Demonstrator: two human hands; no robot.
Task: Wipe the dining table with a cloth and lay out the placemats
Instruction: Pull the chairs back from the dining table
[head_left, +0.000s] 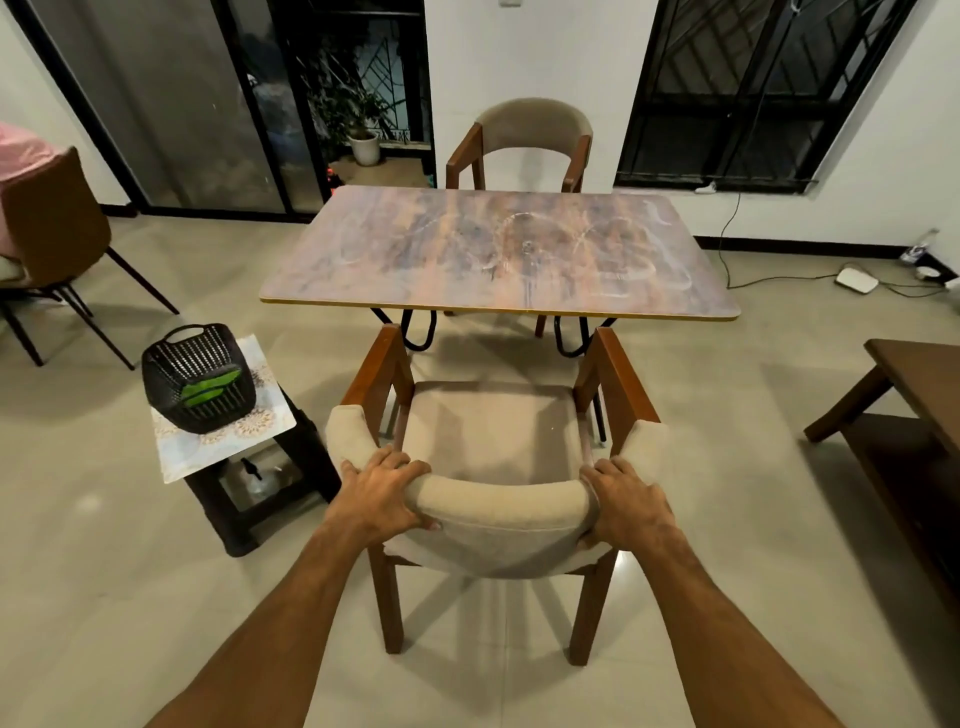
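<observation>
We look down on a room with a pale tiled floor (727, 519), white walls and dark barred windows (753, 88). The scene beyond the glass is too dim to read, and a brown chair (52, 218) on the left and a dark wooden piece (914, 384) on the right are cut off by the edges. In a black woven basket (197, 376) lies a green folded thing (210, 395), half hidden by the weave, and we cannot tell what it is. The basket stands on a pale patterned mat (208, 452), which lies over a dark stool (249, 499) left of us. Between us and the dining table (498, 249) stands the near chair (493, 426), its front just at the table's near edge. Our left hand (379, 491) and right hand (626, 501) each grip its curved padded backrest, fingers curled over the top. The tabletop is rectangular with rounded corners, mottled brown and grey, with pale swirling streaks across it. A far chair (530, 124) of the same wood and beige cloth faces us. A white box (856, 279) and cables lie on the floor at right.
</observation>
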